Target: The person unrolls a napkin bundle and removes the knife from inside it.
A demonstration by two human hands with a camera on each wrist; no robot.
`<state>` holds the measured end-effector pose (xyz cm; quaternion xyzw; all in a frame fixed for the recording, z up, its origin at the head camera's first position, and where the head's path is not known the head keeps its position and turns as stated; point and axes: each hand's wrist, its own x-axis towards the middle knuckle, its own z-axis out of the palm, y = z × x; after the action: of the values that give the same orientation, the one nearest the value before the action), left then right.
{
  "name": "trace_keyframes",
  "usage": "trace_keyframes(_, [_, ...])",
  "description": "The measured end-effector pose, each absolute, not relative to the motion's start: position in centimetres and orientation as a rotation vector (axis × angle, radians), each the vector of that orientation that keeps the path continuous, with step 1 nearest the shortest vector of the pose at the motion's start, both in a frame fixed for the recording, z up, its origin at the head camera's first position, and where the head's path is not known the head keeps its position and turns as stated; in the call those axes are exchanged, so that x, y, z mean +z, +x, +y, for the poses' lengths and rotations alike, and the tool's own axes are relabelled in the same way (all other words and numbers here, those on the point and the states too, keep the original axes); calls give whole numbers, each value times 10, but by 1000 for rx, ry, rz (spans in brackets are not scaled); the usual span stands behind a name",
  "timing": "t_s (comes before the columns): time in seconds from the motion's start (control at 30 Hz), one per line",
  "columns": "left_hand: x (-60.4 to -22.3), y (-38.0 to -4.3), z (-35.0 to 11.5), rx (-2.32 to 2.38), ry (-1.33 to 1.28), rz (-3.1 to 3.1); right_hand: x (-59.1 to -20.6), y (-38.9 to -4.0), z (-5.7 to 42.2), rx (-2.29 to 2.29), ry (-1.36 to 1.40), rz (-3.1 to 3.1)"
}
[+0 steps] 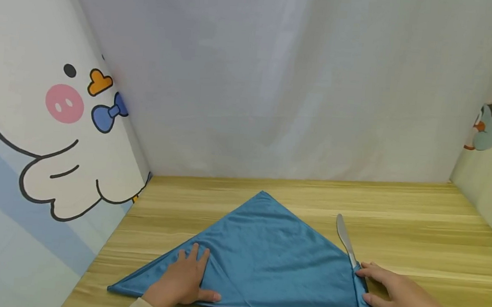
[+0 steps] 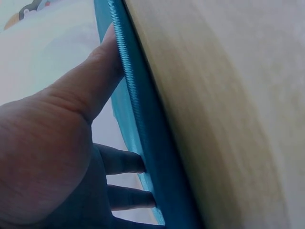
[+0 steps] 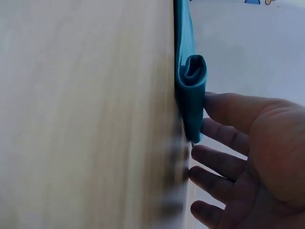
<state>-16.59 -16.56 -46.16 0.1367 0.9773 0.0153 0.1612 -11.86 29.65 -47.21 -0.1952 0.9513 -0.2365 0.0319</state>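
A blue satiny cloth (image 1: 263,261) lies on the table as a large triangle, its point toward the back. My left hand (image 1: 182,276) rests on its left part with fingers spread; the left wrist view shows the thumb (image 2: 90,78) along the cloth's near edge. At the right end the cloth is turned over into a narrow roll (image 1: 362,293). A table knife (image 1: 344,236) sticks out of the roll's far end, its blade pointing back and its handle hidden. My right hand (image 1: 403,298) touches the roll with thumb and fingertips; the right wrist view shows the roll's coiled end (image 3: 193,71) beside the thumb.
The wood-patterned table (image 1: 430,230) reaches back to a pale hanging curtain (image 1: 294,85). A side panel with a cartoon bird (image 1: 32,59) stands on the left. Another panel with cartoon figures (image 1: 487,124) stands on the right.
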Motion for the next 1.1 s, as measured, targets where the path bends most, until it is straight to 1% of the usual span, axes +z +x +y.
trace_keyframes(0.17, [-456,-166,-164,48,353,2773,-466,-118,288,-755,-583,2941])
trace_keyframes(0.27, [-450,-163,-155,27,380,2809,-463,-119,282,-739,-575,2951])
trace_keyframes(0.5, [-439,-153,-92,25,603,2813,-463,-124,275,-626,-554,2973])
trace_keyframes(0.67, [-442,-153,-58,74,658,2743,-466,-125,271,-589,-595,2977])
trace_keyframes(0.9, [-453,-158,-47,48,656,2680,-470,-126,274,-612,-630,2995])
trace_keyframes(1.1, [-456,-159,-45,-8,713,2690,-470,-124,278,-611,-603,3008])
